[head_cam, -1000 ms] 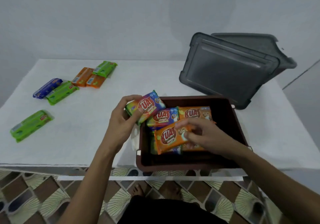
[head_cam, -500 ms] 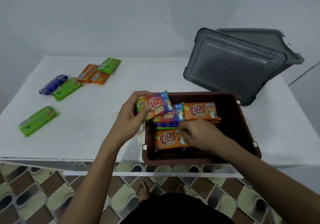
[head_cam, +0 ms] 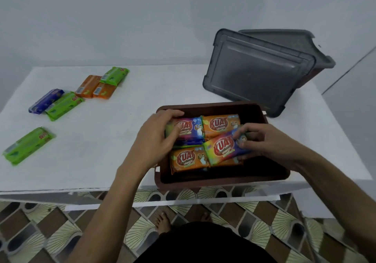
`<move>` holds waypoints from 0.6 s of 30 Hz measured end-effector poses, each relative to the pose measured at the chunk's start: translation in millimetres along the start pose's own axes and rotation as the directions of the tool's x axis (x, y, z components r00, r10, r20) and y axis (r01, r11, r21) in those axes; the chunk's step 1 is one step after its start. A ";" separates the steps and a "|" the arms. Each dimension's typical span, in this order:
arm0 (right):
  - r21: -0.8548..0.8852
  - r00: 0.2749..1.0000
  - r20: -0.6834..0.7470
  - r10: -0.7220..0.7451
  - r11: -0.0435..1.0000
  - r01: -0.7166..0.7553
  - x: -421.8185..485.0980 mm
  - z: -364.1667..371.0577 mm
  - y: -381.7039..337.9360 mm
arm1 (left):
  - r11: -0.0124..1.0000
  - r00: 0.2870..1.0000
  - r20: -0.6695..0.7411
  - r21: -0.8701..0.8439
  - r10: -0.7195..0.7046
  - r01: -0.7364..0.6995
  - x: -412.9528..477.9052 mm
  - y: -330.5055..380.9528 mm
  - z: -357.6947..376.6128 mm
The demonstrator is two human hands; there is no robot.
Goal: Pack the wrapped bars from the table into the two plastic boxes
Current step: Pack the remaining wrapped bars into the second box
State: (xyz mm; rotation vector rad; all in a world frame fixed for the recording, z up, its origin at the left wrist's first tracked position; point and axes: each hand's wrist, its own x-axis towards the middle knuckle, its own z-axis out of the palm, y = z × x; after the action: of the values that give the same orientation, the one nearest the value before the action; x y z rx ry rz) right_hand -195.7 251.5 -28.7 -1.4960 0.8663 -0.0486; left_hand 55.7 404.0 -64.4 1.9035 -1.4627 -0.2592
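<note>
My left hand (head_cam: 156,140) grips a rainbow bar (head_cam: 190,128) at the far-left corner of the brown box (head_cam: 223,182). My right hand (head_cam: 264,142) pinches a second rainbow bar (head_cam: 223,148), tilted over orange bars (head_cam: 188,159) inside. Six loose bars (head_cam: 28,145) lie on the bench (head_cam: 122,140), left.

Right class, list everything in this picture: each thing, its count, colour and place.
table: one, white, under everything.
near box: one, brown, open, front edge.
far box: one, grey-topped, back right.
lid: one, grey, leaning on far box.
green bars: three, table's left.
loose orange bars: two, back left, touching.
blue bar: one, left, beside a green one.
boxed orange bars: two, near box.
rainbow bars: two, near box; more bars beneath.
floor: tiled, brown and cream.
feet: two, bare, on floor.
left grip: holds back rainbow bar.
right grip: pinches front rainbow bar.
</note>
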 end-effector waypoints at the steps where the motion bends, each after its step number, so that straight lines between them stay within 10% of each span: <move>1: -0.034 1.000 -0.005 0.031 0.999 -0.031 1.5 -1.1 4.7 | 0.999 1.000 -0.013 0.051 0.012 -0.011 -0.4 -6.3 1.8; 7: -0.518 0.991 -0.099 0.087 0.846 -0.126 34.5 15.7 31.5 | 0.994 0.998 -0.046 0.104 -0.034 0.038 -8.4 -24.0 15.0; 13: -0.972 0.991 -0.086 -0.106 0.227 -0.060 38.0 31.1 25.3 | 0.997 0.997 -0.061 0.064 -0.044 0.048 -12.2 -25.1 17.2; 18: -0.964 0.976 -0.119 -0.182 0.255 -0.070 48.1 45.4 -12.3 | 0.998 0.998 -0.068 -0.064 -0.018 0.014 -15.8 -33.5 6.7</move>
State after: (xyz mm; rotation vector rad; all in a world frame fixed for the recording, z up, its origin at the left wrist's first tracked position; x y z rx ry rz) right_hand -132.0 262.4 -47.5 -2.7814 1.0729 0.3740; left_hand 72.2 419.1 -94.7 1.8557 -1.3786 -0.2426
